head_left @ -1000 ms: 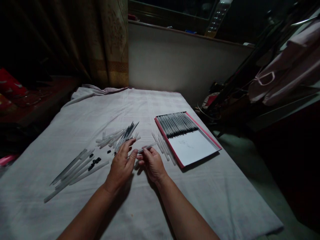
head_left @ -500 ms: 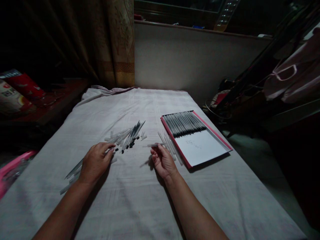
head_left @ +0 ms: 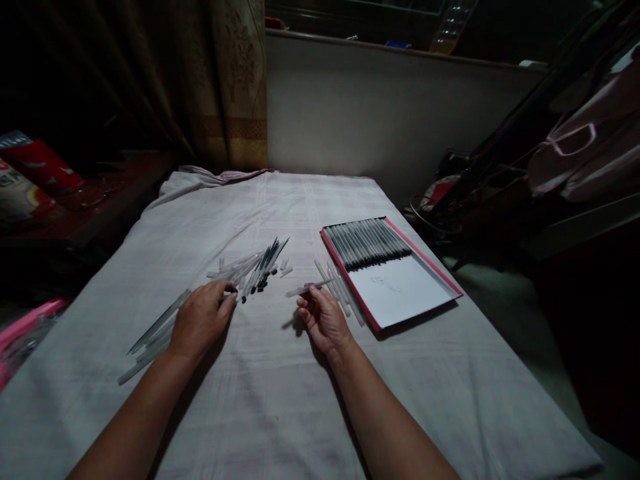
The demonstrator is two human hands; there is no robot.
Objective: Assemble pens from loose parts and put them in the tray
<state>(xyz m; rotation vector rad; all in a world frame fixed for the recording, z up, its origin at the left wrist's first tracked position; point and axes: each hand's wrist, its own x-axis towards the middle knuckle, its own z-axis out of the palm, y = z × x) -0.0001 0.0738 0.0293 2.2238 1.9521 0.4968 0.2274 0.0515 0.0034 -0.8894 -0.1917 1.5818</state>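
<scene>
My left hand (head_left: 204,317) is closed in a pinch at the near edge of the loose pen parts, with a small black pen plug (head_left: 231,291) between thumb and forefinger. Thin dark-tipped refills (head_left: 269,261) lie heaped just beyond it, with several black plugs (head_left: 260,287) and short clear caps (head_left: 286,269) around them. Between the fingertips of my right hand (head_left: 324,319) is a clear pen barrel (head_left: 299,291), held nearly level above the cloth. More clear barrels (head_left: 340,288) rest beside that hand. Longer tubes (head_left: 157,337) lie partly hidden behind my left hand.
A shallow red-edged box (head_left: 400,293) at the right holds a row of assembled pens (head_left: 367,243) in its far half. Pale checked cloth (head_left: 280,400) covers the table. A pink container (head_left: 30,333) stands off the left edge, and a curtain (head_left: 240,100) hangs behind.
My left hand has moved slightly forward and right, and its fingers have closed on the black plug that lay at their tips. The barrel in my right hand has tilted a little.
</scene>
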